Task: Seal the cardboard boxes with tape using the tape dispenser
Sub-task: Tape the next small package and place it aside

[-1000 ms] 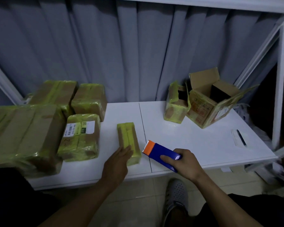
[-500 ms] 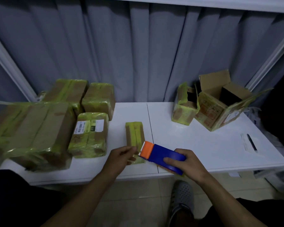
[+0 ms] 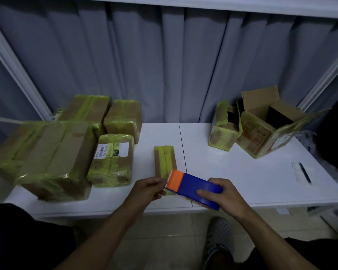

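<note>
Work surface: white table [image 3: 242, 182] made of two panels, with a seam running front to back near the middle.
Task box: small flat cardboard box striped with yellow-green tape [image 3: 165, 159], lying lengthwise at the near edge, just left of the seam.
Tool: blue box-shaped plastic tape dispenser with an orange head [image 3: 195, 187], held over the near edge with its head above the small box's near end.
Your right hand [image 3: 224, 193]: fingers wrapped around the blue body.
Your left hand [image 3: 146, 189]: fingers and thumb are drawn together at the orange head. Whether they pinch a tape end cannot be told.
In the way: the dispenser and both your hands hide the near end of the small box.
Left end: large taped carton [image 3: 53, 156] at the near-left corner. A taped box with a white label [image 3: 111, 160] sits just beside it. Two taped boxes stand at the back edge [image 3: 86, 109] [image 3: 123, 117].
Right back: two open cartons with raised flaps [image 3: 223, 131] [image 3: 265, 133], touching each other.
Right edge: dark pen on a paper strip [image 3: 301, 172], well apart from the boxes.
Behind: grey pleated curtain [image 3: 164, 65].
Below: grey perforated shoe [image 3: 220, 236] on the tiled floor.
Count: seven boxes, five taped and two open. One dispenser and one pen.
</note>
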The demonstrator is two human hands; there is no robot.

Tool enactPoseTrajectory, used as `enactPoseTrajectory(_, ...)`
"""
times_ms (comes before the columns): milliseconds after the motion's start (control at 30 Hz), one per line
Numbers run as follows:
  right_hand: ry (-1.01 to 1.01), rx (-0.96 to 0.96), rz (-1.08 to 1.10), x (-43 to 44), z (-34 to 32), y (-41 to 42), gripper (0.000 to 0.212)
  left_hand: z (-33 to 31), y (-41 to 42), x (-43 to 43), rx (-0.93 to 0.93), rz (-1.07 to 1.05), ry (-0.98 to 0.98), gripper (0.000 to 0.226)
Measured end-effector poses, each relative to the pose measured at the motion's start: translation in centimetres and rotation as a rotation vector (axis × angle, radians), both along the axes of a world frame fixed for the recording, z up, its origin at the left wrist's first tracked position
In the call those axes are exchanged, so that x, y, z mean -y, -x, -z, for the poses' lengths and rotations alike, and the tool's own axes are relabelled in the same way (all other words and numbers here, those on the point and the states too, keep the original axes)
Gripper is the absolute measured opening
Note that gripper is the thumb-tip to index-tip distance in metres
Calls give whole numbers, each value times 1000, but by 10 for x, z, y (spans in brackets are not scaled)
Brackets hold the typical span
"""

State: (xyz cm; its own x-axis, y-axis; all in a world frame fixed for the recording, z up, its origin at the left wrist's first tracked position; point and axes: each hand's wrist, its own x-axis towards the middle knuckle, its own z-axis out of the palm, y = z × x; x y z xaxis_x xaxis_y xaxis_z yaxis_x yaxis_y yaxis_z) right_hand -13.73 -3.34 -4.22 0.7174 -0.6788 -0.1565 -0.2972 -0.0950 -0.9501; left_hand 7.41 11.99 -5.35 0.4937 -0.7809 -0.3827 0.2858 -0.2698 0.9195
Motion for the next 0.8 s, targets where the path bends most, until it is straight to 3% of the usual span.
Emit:
enactPoseTrajectory(300, -13, 6, -14, -1, -2, 2, 37, -7, 2, 2, -261, -89, -47, 26)
enactPoseTrajectory(500, -7, -2, -33, -1, -2, 2, 35, 3, 0, -2, 162, -50, -74, 10)
enactPoseTrajectory(800, 56, -96, -85, -4, -6, 0, 33, 6, -10, -3, 288, -74, -132, 9)
